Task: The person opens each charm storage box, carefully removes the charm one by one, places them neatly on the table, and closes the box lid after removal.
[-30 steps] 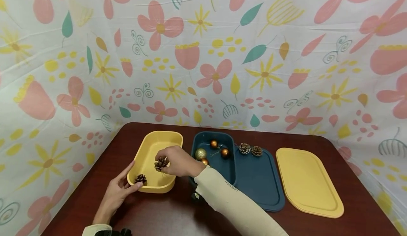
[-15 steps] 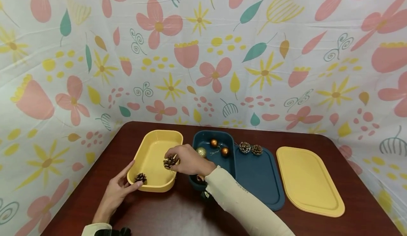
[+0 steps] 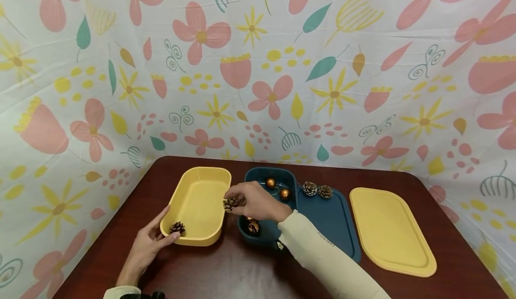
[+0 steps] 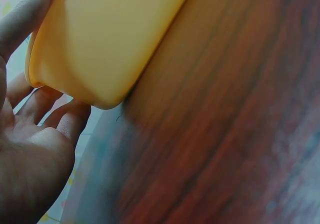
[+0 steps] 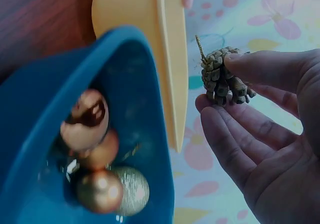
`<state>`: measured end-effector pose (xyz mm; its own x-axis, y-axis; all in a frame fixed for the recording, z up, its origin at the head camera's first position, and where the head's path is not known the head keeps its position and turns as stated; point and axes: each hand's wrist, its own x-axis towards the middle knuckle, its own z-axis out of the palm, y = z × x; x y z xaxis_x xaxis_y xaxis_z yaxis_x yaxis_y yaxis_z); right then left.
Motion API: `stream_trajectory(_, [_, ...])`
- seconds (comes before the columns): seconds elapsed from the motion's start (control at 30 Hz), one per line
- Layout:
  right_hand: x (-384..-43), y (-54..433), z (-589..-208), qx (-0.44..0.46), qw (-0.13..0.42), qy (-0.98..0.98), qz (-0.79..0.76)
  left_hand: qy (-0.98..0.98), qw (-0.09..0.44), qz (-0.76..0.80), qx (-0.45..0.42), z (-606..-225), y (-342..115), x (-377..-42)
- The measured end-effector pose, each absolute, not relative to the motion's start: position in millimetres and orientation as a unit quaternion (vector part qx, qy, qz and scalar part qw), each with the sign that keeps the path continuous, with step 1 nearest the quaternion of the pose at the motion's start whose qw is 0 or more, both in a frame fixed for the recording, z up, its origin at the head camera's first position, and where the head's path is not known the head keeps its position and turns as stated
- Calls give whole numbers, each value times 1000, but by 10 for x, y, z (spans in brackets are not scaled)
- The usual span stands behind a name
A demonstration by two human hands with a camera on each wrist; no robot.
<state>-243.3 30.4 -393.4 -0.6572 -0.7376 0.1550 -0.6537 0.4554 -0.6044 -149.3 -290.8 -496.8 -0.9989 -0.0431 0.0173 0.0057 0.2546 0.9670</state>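
Note:
In the head view my right hand (image 3: 258, 202) pinches a pine cone (image 3: 230, 204) between thumb and fingers. It hovers around the gap between the yellow box (image 3: 203, 198) and the dark blue box (image 3: 264, 238). The right wrist view shows this pine cone (image 5: 220, 76) with a gold loop sticking up. My left hand (image 3: 146, 244) grips the near left corner of the yellow box, thumb at the rim, and the other fingers lie against its outside wall (image 4: 105, 44). Another pine cone (image 3: 177, 228) lies inside that corner. Copper baubles (image 3: 270, 182) and a gold glittery one (image 5: 131, 191) lie in the blue box.
A blue lid (image 3: 332, 229) lies right of the blue box, with a pale-tipped pine cone (image 3: 310, 189) and a browner pine cone (image 3: 325, 191) at its far edge. Farther right is a yellow lid (image 3: 393, 232). Patterned cloth (image 3: 266, 66) hangs behind the dark wooden table (image 3: 225, 272).
My right hand has moved rightward with the pine cone, from over the yellow box to beyond its right rim, toward the blue box. The left hand stays at the yellow box's corner.

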Motion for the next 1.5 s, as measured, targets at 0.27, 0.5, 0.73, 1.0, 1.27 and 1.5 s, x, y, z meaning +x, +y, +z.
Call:
stream_trajectory(0.27, [-2443, 541, -3920, -402, 99, 841, -350, -789, 22, -614, 11, -4976, -2899, -1479])
stream_trajectory(0.5, [-2444, 790, -3966, -386, 94, 846, -356, -785, 23, -619, 4, -4993, -2870, -1489])
stream_trajectory(0.73, [-2461, 1008, -3939, -378, 69, 847, -366, -785, 18, -619, 16, -4969, -2877, -1471])
stream_trajectory(1.0, [-2458, 1270, -3886, -351, 51, 856, -376, -789, 18, -614, 17, -4958, -2878, -1483])
stream_trajectory(1.27, [-2483, 1551, -3978, -324, 20, 876, -357, -790, 23, -613, 14, -4968, -2902, -1472])
stream_trajectory(1.5, [-2498, 1769, -4062, -292, -4, 888, -355, -790, 21, -612, 15, -4979, -2885, -1482])
